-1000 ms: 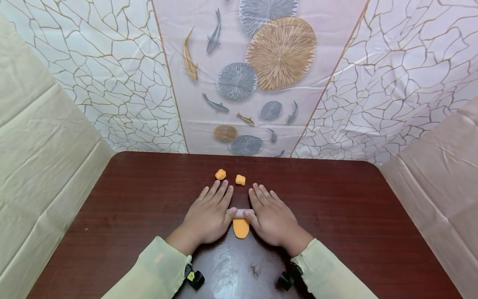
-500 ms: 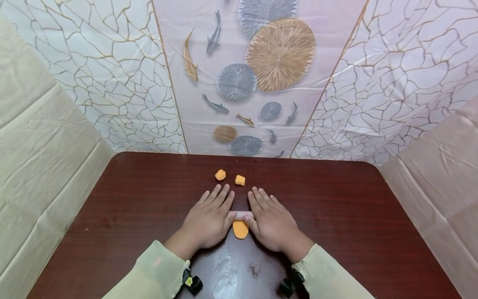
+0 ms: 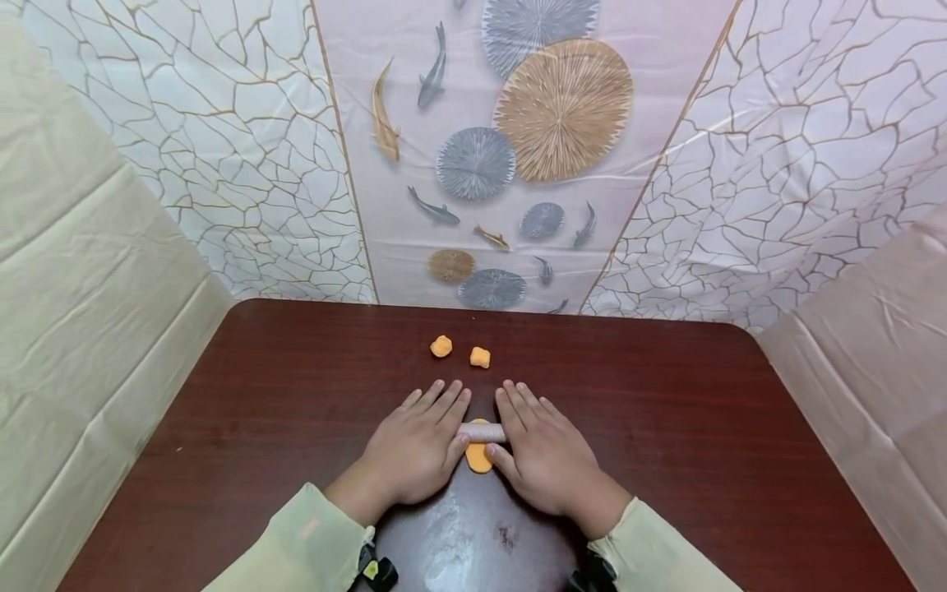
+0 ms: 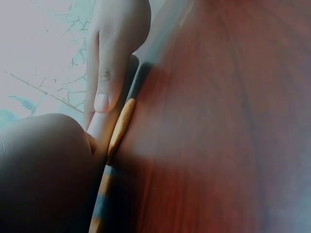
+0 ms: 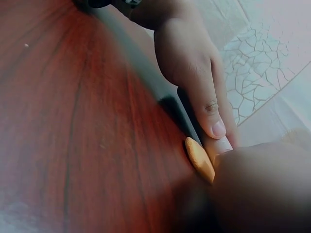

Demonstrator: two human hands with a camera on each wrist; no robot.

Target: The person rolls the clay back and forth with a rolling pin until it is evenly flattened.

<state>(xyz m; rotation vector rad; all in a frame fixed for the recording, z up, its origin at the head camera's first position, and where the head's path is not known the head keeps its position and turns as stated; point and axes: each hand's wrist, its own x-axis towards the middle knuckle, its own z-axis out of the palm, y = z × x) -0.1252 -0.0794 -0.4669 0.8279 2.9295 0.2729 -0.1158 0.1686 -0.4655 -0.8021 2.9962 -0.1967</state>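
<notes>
A pale rolling pin (image 3: pixel 482 432) lies crosswise on a flattened orange oval of dough (image 3: pixel 479 462). Both of its ends are hidden beneath the hands. My left hand (image 3: pixel 413 450) rests on the pin's left part, fingers straight and pointing away. On the right part lies my right hand (image 3: pixel 549 454), its fingers also straight. The thumbs reach toward each other at the near side of the pin. In the left wrist view the thin dough (image 4: pixel 121 125) shows edge-on beside the pin; the right wrist view also has the dough (image 5: pixel 198 159) flat on the table.
Two small orange dough lumps, a rounder left one (image 3: pixel 441 346) and a squarish right one (image 3: pixel 480 357), sit beyond the fingertips. The dark red wooden table (image 3: pixel 703 427) ends at a patterned curtain (image 3: pixel 473 230) behind. Beige cloth (image 3: pixel 96 329) hangs at both sides.
Both hands and the rolling pin have moved a little toward the person. A bit of dough now shows beyond the pin's far side. The two lumps have stayed in place.
</notes>
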